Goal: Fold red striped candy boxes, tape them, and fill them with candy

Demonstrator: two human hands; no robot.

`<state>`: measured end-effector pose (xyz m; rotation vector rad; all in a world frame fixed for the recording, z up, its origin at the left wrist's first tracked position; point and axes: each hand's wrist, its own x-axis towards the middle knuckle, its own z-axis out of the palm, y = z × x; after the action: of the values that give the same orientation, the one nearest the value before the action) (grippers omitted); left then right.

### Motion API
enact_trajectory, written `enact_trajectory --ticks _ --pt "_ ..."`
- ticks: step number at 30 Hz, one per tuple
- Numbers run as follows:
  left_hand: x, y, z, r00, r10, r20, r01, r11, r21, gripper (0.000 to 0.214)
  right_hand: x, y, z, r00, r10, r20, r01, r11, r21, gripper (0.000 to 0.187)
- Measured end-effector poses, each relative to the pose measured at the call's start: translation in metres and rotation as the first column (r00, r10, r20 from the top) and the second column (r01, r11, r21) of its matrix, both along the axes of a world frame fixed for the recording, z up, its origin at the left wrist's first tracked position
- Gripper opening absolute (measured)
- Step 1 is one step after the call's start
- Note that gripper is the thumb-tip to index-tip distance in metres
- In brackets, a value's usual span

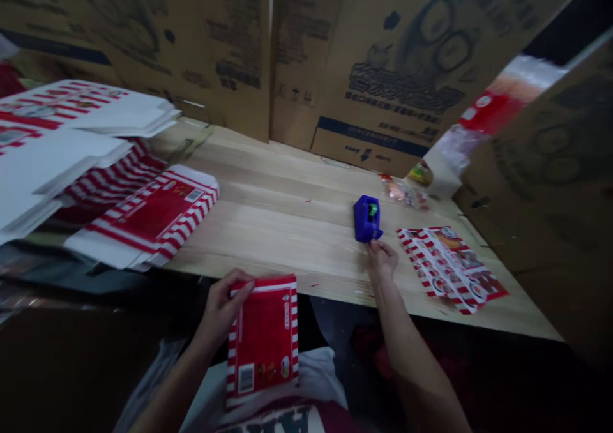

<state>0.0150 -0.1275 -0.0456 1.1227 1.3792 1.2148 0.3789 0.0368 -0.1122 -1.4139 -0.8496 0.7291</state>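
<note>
My left hand (228,299) grips the top left corner of a red box with white-striped edges (265,331), thumb lying over its face. The box rests against my lap at the table's front edge, with its barcode low on the left. Out on the table, my right hand (383,258) reaches to a blue tape dispenser (366,221) with a green core. Its fingers are pinched together at the dispenser's front edge, by the cutter. Any tape between the fingertips is too small to make out.
Flat striped cartons (43,145) are stacked at the left, beside a folded red-and-white box (158,212). Printed striped sheets (450,267) lie at the right, with small plastic packets (405,191) behind them. Tall cardboard boxes (306,56) wall the wooden table (268,209) at the back.
</note>
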Motion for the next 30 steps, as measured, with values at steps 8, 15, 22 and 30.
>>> enact_trajectory --ticks 8,15,22,30 --pt "0.005 0.002 0.001 0.998 0.034 0.061 -0.037 0.998 0.056 0.022 -0.043 -0.028 0.045 0.963 0.256 -0.089 -0.263 0.961 -0.08 0.034" --pt "0.013 0.007 0.007 0.998 -0.051 0.039 0.049 0.997 0.062 0.024 -0.16 -0.012 0.135 -0.258 0.953 0.159 -0.918 -0.191 -0.347 0.036" --pt "0.014 0.007 0.009 0.999 -0.047 -0.005 0.048 0.993 0.105 0.022 -0.214 -0.009 0.134 -0.634 0.691 0.348 -0.723 -0.369 -0.584 0.039" --pt "0.014 0.006 0.013 0.997 -0.064 -0.044 0.068 0.991 0.114 0.021 -0.21 -0.017 0.136 -0.535 0.666 0.52 -0.74 -0.073 -0.668 0.036"
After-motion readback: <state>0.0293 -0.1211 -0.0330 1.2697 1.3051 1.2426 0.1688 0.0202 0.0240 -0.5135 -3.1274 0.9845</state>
